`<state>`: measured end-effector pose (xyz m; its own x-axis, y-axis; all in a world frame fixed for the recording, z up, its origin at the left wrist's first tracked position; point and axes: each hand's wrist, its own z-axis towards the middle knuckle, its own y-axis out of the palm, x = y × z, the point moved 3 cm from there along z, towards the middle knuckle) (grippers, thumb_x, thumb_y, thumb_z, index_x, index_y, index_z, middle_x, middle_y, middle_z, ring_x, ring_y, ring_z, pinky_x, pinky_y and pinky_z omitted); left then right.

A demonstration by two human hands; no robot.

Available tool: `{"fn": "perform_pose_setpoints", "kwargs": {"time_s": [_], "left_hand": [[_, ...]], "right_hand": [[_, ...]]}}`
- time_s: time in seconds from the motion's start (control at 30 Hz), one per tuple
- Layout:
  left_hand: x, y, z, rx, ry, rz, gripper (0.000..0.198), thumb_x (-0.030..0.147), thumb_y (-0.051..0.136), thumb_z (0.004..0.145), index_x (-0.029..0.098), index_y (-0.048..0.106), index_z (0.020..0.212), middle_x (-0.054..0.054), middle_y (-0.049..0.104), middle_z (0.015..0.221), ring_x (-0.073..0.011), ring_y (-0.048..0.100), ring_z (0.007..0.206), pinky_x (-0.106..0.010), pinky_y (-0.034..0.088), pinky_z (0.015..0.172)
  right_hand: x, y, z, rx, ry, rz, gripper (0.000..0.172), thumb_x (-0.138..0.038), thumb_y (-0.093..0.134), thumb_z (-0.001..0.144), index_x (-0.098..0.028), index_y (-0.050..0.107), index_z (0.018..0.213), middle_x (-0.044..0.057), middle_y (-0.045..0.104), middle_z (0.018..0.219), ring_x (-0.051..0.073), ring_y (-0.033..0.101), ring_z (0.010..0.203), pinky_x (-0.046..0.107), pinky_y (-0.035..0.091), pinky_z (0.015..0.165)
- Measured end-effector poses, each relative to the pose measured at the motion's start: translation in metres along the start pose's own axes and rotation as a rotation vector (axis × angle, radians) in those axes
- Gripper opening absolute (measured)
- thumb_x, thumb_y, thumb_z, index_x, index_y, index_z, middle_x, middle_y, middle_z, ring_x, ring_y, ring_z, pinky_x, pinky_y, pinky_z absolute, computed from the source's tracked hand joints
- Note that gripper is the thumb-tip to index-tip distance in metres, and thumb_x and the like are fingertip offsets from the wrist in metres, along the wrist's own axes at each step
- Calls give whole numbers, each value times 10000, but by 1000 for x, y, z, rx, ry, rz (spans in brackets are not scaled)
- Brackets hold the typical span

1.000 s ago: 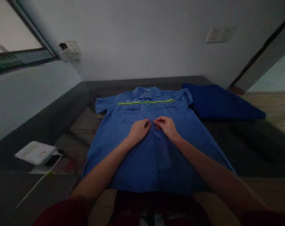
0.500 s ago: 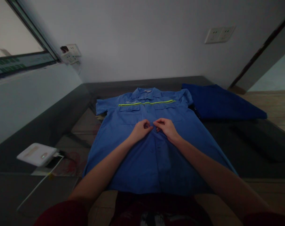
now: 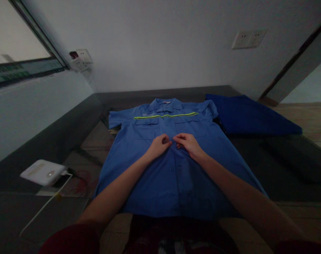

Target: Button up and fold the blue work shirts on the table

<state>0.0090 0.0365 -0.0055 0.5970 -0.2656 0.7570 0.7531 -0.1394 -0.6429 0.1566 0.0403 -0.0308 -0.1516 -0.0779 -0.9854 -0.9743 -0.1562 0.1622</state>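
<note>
A blue short-sleeved work shirt (image 3: 155, 176) with a yellow-green stripe across the chest lies face up on a dark table (image 3: 282, 165), collar away from me. My left hand (image 3: 158, 145) and my right hand (image 3: 187, 144) meet at the shirt's front placket, just below the chest pockets. Both hands have fingers curled and pinch the fabric at the placket, fingertips nearly touching.
A folded dark blue garment (image 3: 250, 114) lies at the table's right rear. A white box-shaped device (image 3: 42, 171) with a white cable sits at the left. Wall sockets (image 3: 249, 38) are on the back wall, another socket (image 3: 81, 58) by the window at left.
Both hands stay at the placket; the fingers shifted slightly and the view steadied. The shirt has not moved.
</note>
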Motion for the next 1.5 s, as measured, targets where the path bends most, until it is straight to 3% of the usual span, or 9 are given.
{"fn": "perform_pose_setpoints", "kwargs": {"time_s": [0.2, 0.47, 0.77, 1.0, 1.3, 1.5], "left_hand": [[-1, 1, 0, 6, 23, -26, 151, 234, 541, 787, 169, 485, 662, 46, 478, 596, -108, 449, 591, -222, 330, 559], [-1, 0, 0, 29, 23, -38, 154, 261, 514, 806, 166, 508, 685, 40, 496, 575, -116, 460, 587, -227, 332, 553], [2, 1, -2, 16, 23, -63, 93, 188, 568, 734, 175, 481, 704, 56, 475, 618, -106, 453, 592, -231, 346, 579], [0, 7, -1, 53, -47, -116, 218, 169, 634, 672, 187, 417, 684, 81, 401, 593, -95, 401, 577, -228, 319, 565], [1, 10, -6, 86, -1, -119, 194, 164, 599, 729, 192, 408, 712, 77, 382, 608, -96, 384, 582, -228, 316, 566], [-1, 10, -3, 79, -43, -118, 200, 122, 601, 716, 187, 412, 712, 77, 388, 608, -89, 386, 584, -222, 328, 569]], "right_hand": [[1, -3, 2, -37, 2, -11, 251, -357, 746, 607, -146, 665, 715, -30, 573, 542, 79, 518, 475, 214, 431, 482], [-6, -5, -2, -13, -126, -139, 277, -363, 723, 634, -155, 652, 802, -22, 605, 627, 86, 517, 489, 232, 443, 500], [-2, -2, 1, -22, -101, -178, 331, -445, 743, 615, -171, 578, 698, -47, 557, 508, 92, 516, 442, 223, 434, 467], [2, 0, 3, 6, -55, -137, 343, -457, 744, 614, -160, 583, 673, -47, 545, 478, 78, 493, 411, 207, 405, 428], [4, -2, 3, -18, 13, -53, 343, -429, 769, 596, -146, 594, 680, -47, 554, 486, 66, 489, 403, 196, 408, 419], [3, -2, 4, -35, 5, -58, 347, -431, 774, 586, -145, 599, 677, -47, 556, 480, 62, 484, 395, 194, 409, 413]]}}
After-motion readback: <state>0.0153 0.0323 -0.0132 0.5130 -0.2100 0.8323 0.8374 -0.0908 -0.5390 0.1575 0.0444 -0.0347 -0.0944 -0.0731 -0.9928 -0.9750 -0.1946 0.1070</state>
